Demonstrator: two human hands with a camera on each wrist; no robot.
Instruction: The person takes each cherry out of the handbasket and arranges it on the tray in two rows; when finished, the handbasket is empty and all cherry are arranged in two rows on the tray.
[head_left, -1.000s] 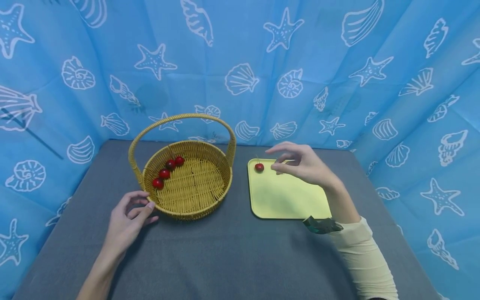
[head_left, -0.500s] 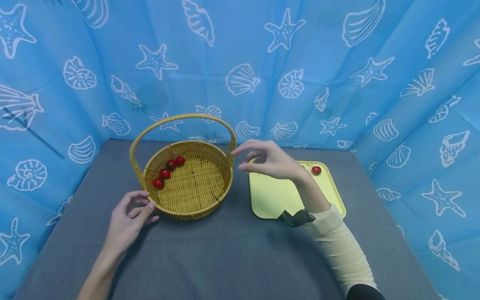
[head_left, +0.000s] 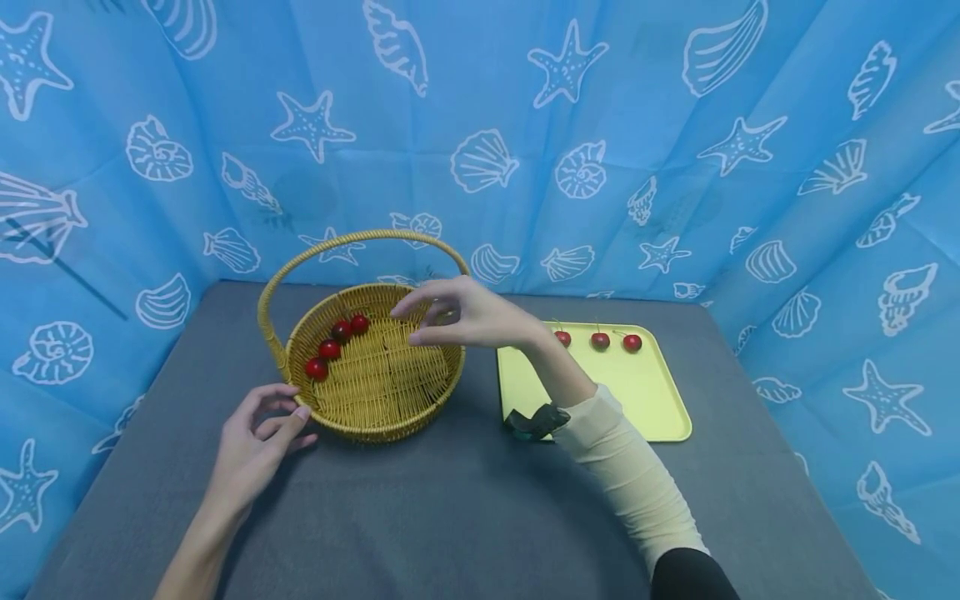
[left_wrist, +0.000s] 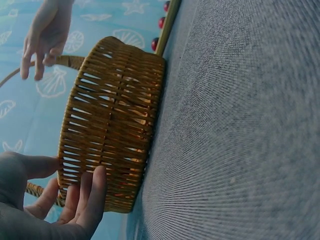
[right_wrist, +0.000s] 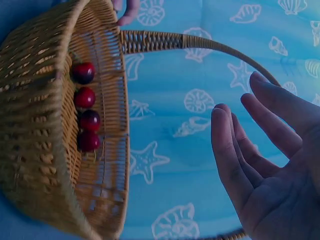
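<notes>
A round woven basket [head_left: 375,429] with a tall arched handle stands on the left part of the table. Inside it, several dark red cherries [head_left: 329,349] lie in a row along the left wall. My left hand [head_left: 258,437] grips the near left rim, its thumb at the edge and its fingers against the outer wall. Over the basket's right side hovers my right hand [head_left: 468,312]. Its fingers are loosely bent, and the right wrist view shows nothing between thumb and fingertips. To the right, a yellow tray [head_left: 645,408] carries three cherries [head_left: 600,341] near its back edge.
A grey cloth [head_left: 420,517] covers the table. Behind and around it hangs a blue curtain [head_left: 420,100] printed with white shells and starfish. The basket handle [head_left: 360,235] arches high at the back. My right forearm crosses over the tray's left part.
My right hand has moved left from over the tray to over the basket, uncovering the cherries at the tray's back. The left hand and the basket have stayed put.
</notes>
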